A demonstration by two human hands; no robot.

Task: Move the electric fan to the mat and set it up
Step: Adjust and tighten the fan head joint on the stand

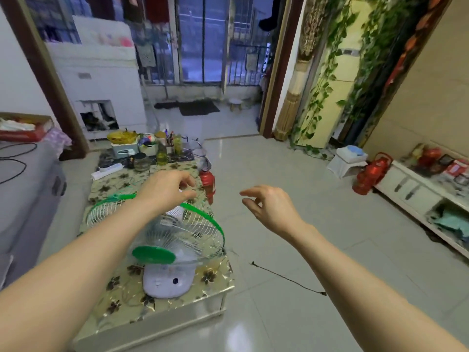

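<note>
Two bare hands out. Left hand (168, 188) over green-rimmed white wire fan (165, 240) on flowery-cloth counter (121, 301), fingers curled, grip unclear. Right hand (269, 207) empty, fingers apart. Risk: lifted by thin cage, fan could tip, hit red bottle (208, 184).

2 bare forearms, entering from the lower corners of the head view. No sleeves anywhere along either arm, from the frame edge to the wrist. No watch, bracelet or ring on the left hand (168, 186) or the right hand (270, 208). No gloves. Left forearm long and smooth, widening toward the lower left corner. Right forearm likewise, widening toward the lower right corner, with a faint crease at the wrist. Fingers (250, 192) slim, nails short and unpainted as far as visible. Slight motion blur over the fingertips, finer detail not readable.
</note>
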